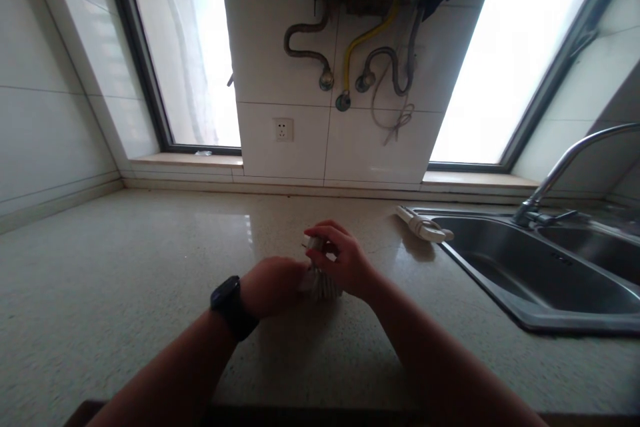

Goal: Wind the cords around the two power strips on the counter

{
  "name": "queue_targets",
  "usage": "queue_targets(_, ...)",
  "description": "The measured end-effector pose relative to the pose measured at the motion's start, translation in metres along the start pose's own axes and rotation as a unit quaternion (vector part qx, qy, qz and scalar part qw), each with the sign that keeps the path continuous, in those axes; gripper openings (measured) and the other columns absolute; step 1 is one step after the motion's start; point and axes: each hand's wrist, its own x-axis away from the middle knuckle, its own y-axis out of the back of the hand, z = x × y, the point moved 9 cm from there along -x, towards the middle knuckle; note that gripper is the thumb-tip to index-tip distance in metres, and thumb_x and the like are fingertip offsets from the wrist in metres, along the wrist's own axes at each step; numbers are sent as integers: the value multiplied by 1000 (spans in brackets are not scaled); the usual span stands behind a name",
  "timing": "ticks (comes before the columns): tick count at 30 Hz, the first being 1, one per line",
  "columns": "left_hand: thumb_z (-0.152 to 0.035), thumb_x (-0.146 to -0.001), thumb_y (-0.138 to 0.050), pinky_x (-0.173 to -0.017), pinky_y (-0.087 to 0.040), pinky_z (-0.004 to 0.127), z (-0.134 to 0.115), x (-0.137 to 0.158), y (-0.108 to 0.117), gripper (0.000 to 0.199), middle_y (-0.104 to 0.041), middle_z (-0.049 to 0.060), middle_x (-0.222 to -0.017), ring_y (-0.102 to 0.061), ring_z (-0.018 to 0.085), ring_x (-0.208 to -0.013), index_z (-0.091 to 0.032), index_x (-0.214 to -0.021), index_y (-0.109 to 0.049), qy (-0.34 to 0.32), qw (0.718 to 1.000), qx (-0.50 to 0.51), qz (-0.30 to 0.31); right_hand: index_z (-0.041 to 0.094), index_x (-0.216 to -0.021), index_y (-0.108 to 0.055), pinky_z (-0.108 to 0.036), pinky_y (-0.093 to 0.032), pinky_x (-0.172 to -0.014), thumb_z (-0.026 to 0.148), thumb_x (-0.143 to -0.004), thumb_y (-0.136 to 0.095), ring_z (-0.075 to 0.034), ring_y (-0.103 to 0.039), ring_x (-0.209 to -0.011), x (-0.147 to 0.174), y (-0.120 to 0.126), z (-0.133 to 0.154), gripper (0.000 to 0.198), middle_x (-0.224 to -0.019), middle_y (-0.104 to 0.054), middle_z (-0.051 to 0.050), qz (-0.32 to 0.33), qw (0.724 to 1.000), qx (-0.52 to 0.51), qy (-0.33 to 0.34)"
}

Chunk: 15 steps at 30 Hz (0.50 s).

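Over the middle of the counter, both hands are closed on one white corded item. My right hand (347, 260) pinches a white plug (314, 242) between thumb and fingers, and its prongs point left. Below the plug hangs a bundle of white cord (326, 287), folded into several loops. My left hand (277, 285), with a dark watch (226, 293) on its wrist, grips the left side of that bundle. Its fingertips are hidden behind the hand. Whatever the cord joins at its other end is hard to make out.
A white power strip (423, 225) with its cord lies by the left rim of the steel sink (500, 273). A curved faucet (565, 167) rises behind the sink. On the tiled wall are an outlet (283, 129) and, higher up, a yellow pipe (360, 47).
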Motion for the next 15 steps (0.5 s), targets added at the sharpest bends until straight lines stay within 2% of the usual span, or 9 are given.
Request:
queue_targets(3, -20, -83, -61, -73, -57, 39, -3, -3, -1, 18, -76, 16, -94, -74, 32, -85, -14, -98, -68, 11, 992, -127, 16, 21, -126, -63, -32, -56, -85, 21, -96, -57, -18, -62, -102, 0, -1, 8, 30, -119, -59, -10, 28, 998, 51, 19)
queue_targets(5, -20, -82, -63, -73, -58, 38, -9, -4, 1, 18, -76, 15, -95, -75, 32, -87, -14, -99, -67, -8, 988, -152, 19, 21, -128, -62, -33, -55, -88, 19, -98, -52, -18, -62, -105, 0, 0, 11, 31, -120, -60, -11, 32, 997, 71, 27)
queue_targets(8, -20, -79, -66, -72, -57, 35, -19, -4, 8, 21, -76, 11, -95, -75, 31, -88, -17, -100, -66, -28, 986, -161, 10, 20, -124, -63, -29, -56, -78, 17, -98, -48, -14, -63, -88, -1, 5, 11, 30, -119, -60, -11, 21, 998, 50, 24)
queue_targets(11, -23, -78, -71, -68, -55, 32, -25, -4, 13, 21, -77, 8, -91, -75, 30, -85, -20, -98, -67, -37, 986, -163, 9, 19, -114, -66, -23, -54, -61, 20, -99, -47, -8, -59, -68, -4, 10, 1, 24, -117, -59, -9, 2, 999, -33, 1)
queue_targets(13, -30, -78, -75, -66, -53, 31, -28, -3, 14, 24, -77, 8, -89, -75, 29, -82, -21, -98, -68, -43, 987, -157, 9, 18, -105, -68, -22, -52, -55, 24, -98, -50, -7, -58, -65, -6, 12, -7, 20, -114, -58, -8, -7, 995, -95, -18)
queue_targets(15, -43, -75, -80, -65, -52, 31, -30, -2, 14, 36, -77, 9, -91, -75, 29, -82, -21, -101, -68, -52, 988, -142, 10, 18, -99, -67, -21, -51, -51, 25, -96, -53, -7, -58, -62, -6, 11, -17, 17, -110, -58, -7, -5, 989, -145, -43)
